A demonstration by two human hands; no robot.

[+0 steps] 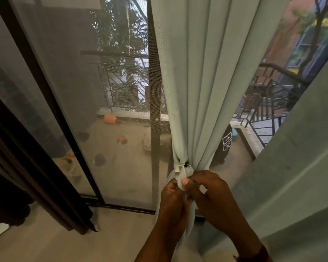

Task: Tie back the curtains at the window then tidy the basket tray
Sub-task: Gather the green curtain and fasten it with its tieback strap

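A pale green curtain (206,82) hangs at the middle of the window, gathered into a tight bunch low down. A pale tie strip (181,172) wraps that bunch. My left hand (173,203) and my right hand (214,195) meet just below the gather, both pinching the ends of the tie. The curtain's lower part drops behind my hands and is mostly hidden. A second pale green curtain (299,167) hangs loose at the right. No basket tray is in view.
A dark-framed mesh sliding door (74,91) fills the left and middle. A dark curtain (11,176) hangs at the far left. Beyond the mesh is a balcony with a metal railing (263,103) and scattered orange items. Pale floor (64,239) lies below.
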